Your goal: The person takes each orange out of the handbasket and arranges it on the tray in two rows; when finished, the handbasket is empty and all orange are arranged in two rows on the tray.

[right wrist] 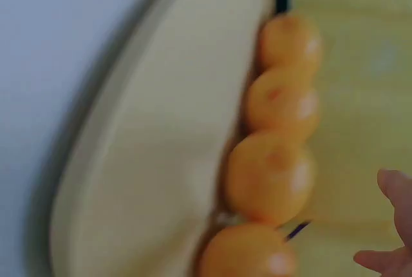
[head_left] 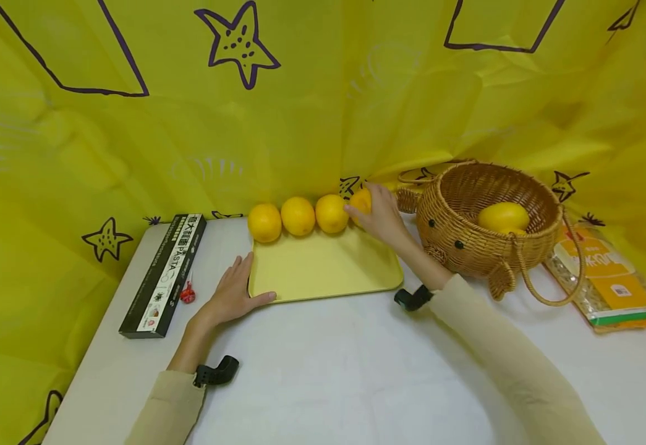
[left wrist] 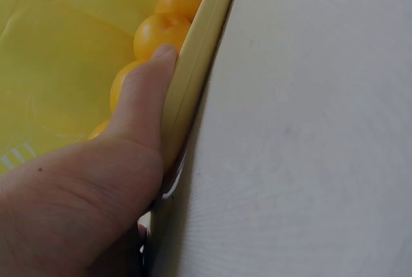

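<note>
Four oranges (head_left: 298, 216) line the far edge of the yellow tray (head_left: 323, 272) at the centre of the head frame, so the row looks mostly laid out. From these angles it is hard to tell whether they sit inside the far rim or just behind it.

The right hand (head_left: 381, 213) is over the rightmost orange (head_left: 361, 201). Its thumb and fingers are spread apart, and the right wrist view shows the fingertips clear of the fruit at the lower right, so that orange appears to be resting in place, out of any grip.

The left hand (head_left: 232, 290) steadies the tray's near left corner, fingers extended along the side and thumb laid along the front rim, clamped on nothing.

What is left seems small: the row spans nearly the tray's whole width. Yellow fruit (head_left: 503, 217) lies in the wicker basket (head_left: 484, 256) at the right of the frame; whether it belongs with the row cannot be told. The front of the tray holds nothing, and the pasta box (head_left: 161, 278) on the bench (head_left: 323, 371), at left, is untouched.
</note>
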`<state>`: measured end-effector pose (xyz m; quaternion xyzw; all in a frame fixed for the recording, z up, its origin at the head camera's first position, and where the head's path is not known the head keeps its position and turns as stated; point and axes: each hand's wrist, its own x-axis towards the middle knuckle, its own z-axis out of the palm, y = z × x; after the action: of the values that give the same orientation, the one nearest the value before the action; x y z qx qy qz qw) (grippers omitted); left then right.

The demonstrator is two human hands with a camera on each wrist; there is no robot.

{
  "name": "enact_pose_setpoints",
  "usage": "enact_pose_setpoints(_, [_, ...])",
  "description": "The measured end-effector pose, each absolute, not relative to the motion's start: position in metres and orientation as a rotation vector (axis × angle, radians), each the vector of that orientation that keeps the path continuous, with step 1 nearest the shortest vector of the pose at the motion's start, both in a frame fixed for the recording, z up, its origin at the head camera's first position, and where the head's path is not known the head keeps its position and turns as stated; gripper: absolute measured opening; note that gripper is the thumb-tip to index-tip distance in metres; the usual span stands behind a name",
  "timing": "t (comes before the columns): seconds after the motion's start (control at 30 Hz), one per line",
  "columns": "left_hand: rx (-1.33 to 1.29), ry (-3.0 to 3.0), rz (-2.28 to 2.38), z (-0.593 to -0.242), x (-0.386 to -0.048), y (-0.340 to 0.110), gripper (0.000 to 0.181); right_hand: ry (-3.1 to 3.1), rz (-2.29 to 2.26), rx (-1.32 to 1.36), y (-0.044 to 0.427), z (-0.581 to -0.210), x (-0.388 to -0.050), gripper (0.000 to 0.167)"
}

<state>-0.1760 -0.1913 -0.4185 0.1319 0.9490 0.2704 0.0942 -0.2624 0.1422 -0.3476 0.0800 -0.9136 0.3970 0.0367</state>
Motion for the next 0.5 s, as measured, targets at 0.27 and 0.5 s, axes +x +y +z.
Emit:
enact_pose_setpoints(0.27, [0.391,2.818,0.814,-0.419,-0.174,-0.194,0.109,-2.683,1.536,0.459,0.179,-0.305,-0.196,0.060])
enact_pose_setpoints(0.5, [0.392,2.825,0.808,-0.422,-0.175,-0.192,0.108,-2.623,1.546,0.236,0.234,-0.287,-0.185,0.048])
